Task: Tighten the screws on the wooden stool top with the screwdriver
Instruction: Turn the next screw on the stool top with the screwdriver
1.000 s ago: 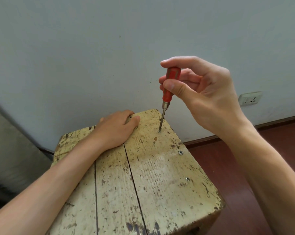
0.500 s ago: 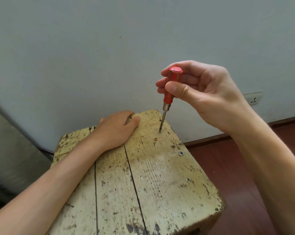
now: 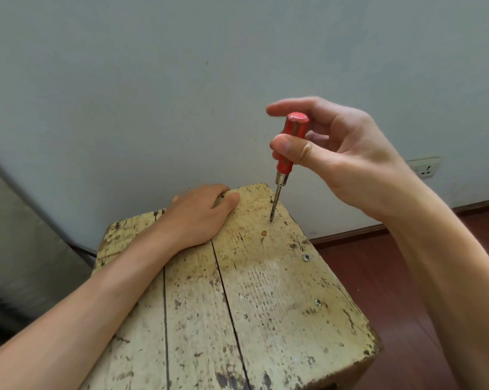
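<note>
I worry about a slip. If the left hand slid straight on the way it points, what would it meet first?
Most likely the grey wall, gap unclear. The left hand rests on the stool top, fingers bent over its far edge; the screwdriver stands off to its right.

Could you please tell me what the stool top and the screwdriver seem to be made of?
The stool top: wooden planks under worn, chipped pale yellow paint; grain and gaps between boards show. The screwdriver: glossy red handle, probably plastic, on a thin grey shaft, likely metal.
</note>
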A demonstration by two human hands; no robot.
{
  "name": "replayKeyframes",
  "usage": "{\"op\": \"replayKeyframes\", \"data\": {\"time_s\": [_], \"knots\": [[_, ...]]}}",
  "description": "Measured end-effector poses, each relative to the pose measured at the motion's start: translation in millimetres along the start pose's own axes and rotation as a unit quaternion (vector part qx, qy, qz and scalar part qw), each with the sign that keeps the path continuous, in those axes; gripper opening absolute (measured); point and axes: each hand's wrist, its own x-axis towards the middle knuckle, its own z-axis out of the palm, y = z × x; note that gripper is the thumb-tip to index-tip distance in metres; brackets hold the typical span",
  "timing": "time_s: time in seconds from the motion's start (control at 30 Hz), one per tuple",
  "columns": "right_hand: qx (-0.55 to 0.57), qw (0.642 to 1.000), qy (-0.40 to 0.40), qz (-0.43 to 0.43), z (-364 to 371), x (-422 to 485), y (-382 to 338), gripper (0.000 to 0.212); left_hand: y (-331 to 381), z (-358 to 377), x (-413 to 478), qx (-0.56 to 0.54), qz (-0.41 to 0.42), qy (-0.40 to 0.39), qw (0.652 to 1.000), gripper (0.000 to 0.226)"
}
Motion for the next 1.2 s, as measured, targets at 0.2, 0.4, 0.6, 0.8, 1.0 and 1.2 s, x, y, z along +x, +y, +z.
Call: {"op": "replayKeyframes", "data": {"time_s": [0.2,0.4,0.6,0.8,1.0,1.2], "knots": [[0.007,1.0,0.007,0.003,3.2,-5.3,3.9,0.014,-0.9,6.8,2.6,-0.013,0.014,0.001,1.0,0.043],[-0.003,0.997,0.075,-0.011,19.2,-9.4,4.2,0.006,-2.4,4.6,7.7,-0.026,0.029,0.001,0.999,0.04],[0.013,0.998,0.059,0.015,20.8,-9.6,-1.7,0.005,-0.8,5.2,6.6,-0.011,0.021,0.011,1.0,0.04],[0.008,1.0,0.01,0.016,28.9,-11.0,-5.1,0.015,-1.0,4.5,0.3,-0.014,0.006,-0.003,1.0,0.04],[0.032,0.999,0.012,0.018,37.0,-6.8,2.8,0.011,-2.9,5.2,5.1,-0.023,-0.004,-0.022,0.999,0.057],[0.01,0.998,0.037,0.042,52.0,-8.3,12.4,0.019,-5.3,2.7,2.5,-0.009,0.027,0.001,1.0,0.057]]}}
